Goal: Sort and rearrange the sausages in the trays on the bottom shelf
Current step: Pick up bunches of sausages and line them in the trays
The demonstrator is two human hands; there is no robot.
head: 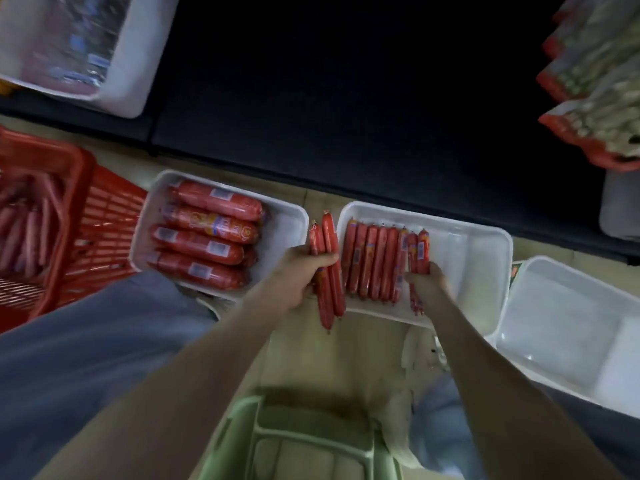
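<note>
Three white trays (287, 220) rest on the pale floor (346, 358) before a dark shelf (346, 98). Left grip (304, 275) clasps thin sausages (329, 237) at frame centre; right grip (427, 285) apparently pinches two in the centre tray (485, 244).

Your sausages (374, 261) are red with blue-and-yellow labels, trays (485, 271) white, basket (104, 220) red latticed, stool (242, 445) pale green.
</note>
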